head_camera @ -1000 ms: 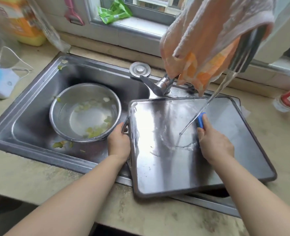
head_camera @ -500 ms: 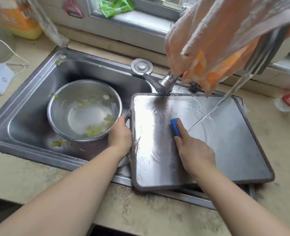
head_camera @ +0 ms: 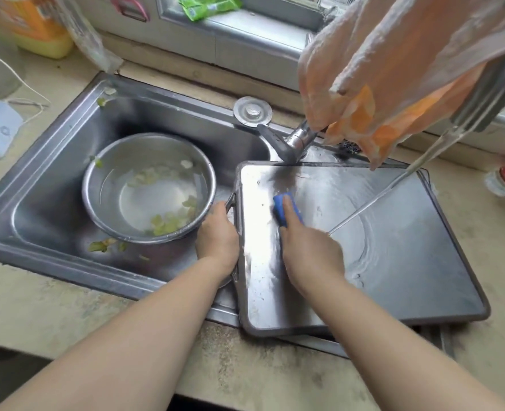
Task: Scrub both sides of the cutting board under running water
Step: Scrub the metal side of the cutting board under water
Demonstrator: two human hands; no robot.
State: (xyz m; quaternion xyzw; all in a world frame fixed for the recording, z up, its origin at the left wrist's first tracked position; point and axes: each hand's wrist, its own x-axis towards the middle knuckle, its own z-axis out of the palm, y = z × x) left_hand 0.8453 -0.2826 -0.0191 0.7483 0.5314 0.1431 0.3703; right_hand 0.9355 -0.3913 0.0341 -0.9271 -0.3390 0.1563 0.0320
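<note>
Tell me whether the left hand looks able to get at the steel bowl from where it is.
Probably yes. The left hand grips the cutting board by its left edge, right beside the steel bowl, with nothing between them; it would have to let go first.

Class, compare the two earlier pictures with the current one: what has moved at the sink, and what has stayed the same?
The right hand has slid the blue sponge leftward across the cutting board, from under the water stream toward the board's left side. The left hand still grips the board's left edge, the water keeps running, and the bowl has not moved.
</note>
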